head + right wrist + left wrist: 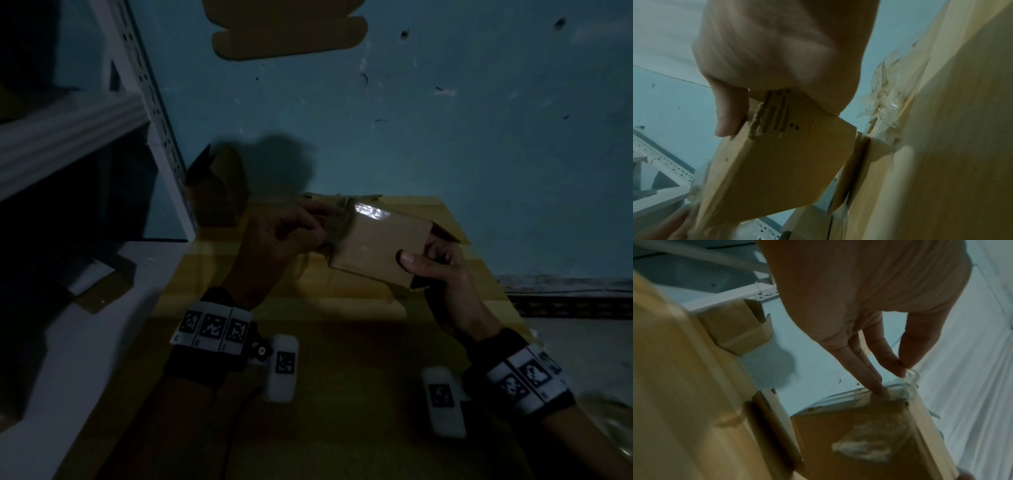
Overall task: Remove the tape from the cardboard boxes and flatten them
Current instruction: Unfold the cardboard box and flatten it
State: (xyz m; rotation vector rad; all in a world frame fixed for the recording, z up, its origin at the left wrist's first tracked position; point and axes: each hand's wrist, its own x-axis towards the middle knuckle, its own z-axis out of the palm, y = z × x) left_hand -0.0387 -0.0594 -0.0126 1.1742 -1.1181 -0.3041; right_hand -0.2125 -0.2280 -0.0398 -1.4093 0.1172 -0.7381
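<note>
Two hands are working: our left hand (pixel 274 236) is pinching clear tape (pixel 908 379) on the small cardboard box (pixel 380 250); our right hand (pixel 435 270) is gripping its end.

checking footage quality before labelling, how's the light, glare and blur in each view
Head view: very dim, with a bright glare patch on the tape atop the small box. Left wrist view: brighter; the left hand is fairly sharp, the cardboard at left smeared. Right wrist view: the right hand shows motion blur.
</note>
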